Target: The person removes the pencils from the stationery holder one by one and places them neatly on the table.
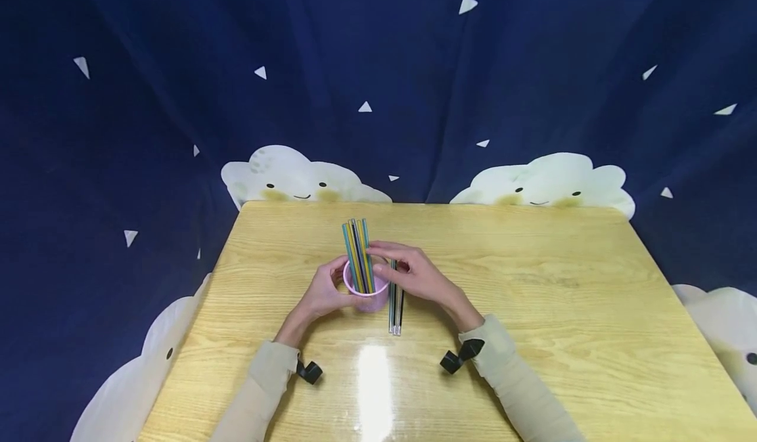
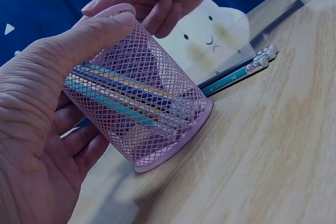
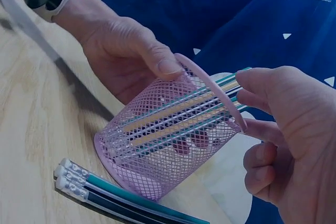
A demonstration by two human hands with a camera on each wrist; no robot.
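Note:
My left hand (image 1: 324, 291) grips a pink mesh pencil cup (image 1: 374, 301), thumb over the near side of the rim. In the left wrist view, the cup (image 2: 144, 145) stands on the wood. Several striped pencils (image 1: 359, 248) in teal, yellow and dark tones lean inside, their far ends sticking out past the rim. My right hand (image 1: 416, 274) is at the cup's mouth, with thumb and finger at these pencils; whether it pinches one is unclear. Beside the cup, partly under my right hand, more pencils (image 1: 395, 310) lie on the table, white-tipped ends visible.
The light wooden table (image 1: 532, 310) reaches back to a dark blue curtain (image 1: 378, 48) with white triangles and smiling clouds. A bright reflection shines on the tabletop in front of the cup. Each wrist wears a black strapped device (image 1: 461, 355).

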